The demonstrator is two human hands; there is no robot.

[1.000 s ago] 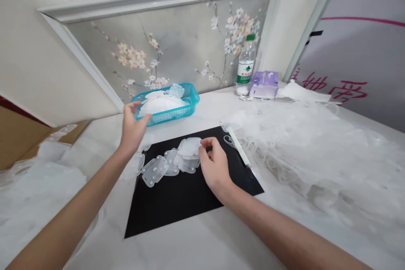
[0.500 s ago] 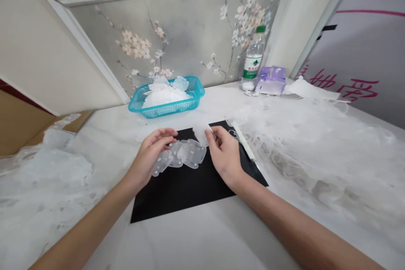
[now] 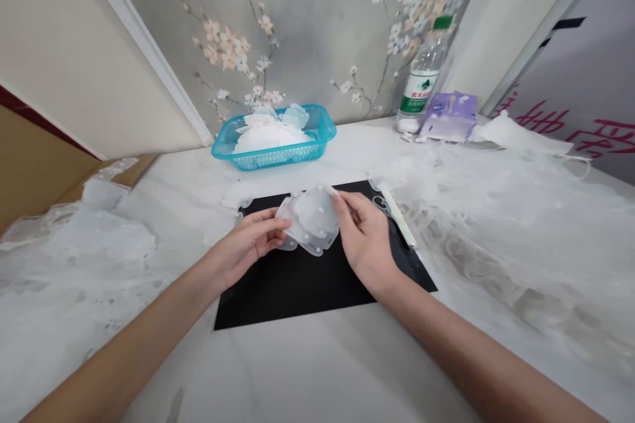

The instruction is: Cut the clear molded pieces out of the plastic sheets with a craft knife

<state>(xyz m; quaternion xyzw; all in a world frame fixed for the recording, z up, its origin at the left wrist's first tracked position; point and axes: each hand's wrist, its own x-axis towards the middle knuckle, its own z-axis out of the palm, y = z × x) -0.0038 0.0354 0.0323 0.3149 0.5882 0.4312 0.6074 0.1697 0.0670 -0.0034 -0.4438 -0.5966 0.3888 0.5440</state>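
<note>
Both of my hands hold a small stack of translucent white plastic pieces (image 3: 310,219) just above a black mat (image 3: 317,271). My left hand (image 3: 245,248) pinches the stack's left edge with thumb and fingers closed on it. My right hand (image 3: 364,238) grips its right edge, fingers curled round the top. The pieces are rounded squares with small white studs. One or two more such pieces (image 3: 238,195) lie on the white table beside the mat's far left corner.
A teal basket (image 3: 275,145) of white pieces stands behind the mat. A white pen-like stick (image 3: 399,218) lies on the mat's right edge. Heaps of white plastic strands (image 3: 496,231) cover the right; more white plastic (image 3: 74,258) is piled left. A water bottle (image 3: 421,82) and purple tissue pack (image 3: 449,117) stand at the back.
My left hand came back from the teal basket to the mat. Both hands gathered the pieces spread on the mat into one stack and lifted it. The camera tilted down.
</note>
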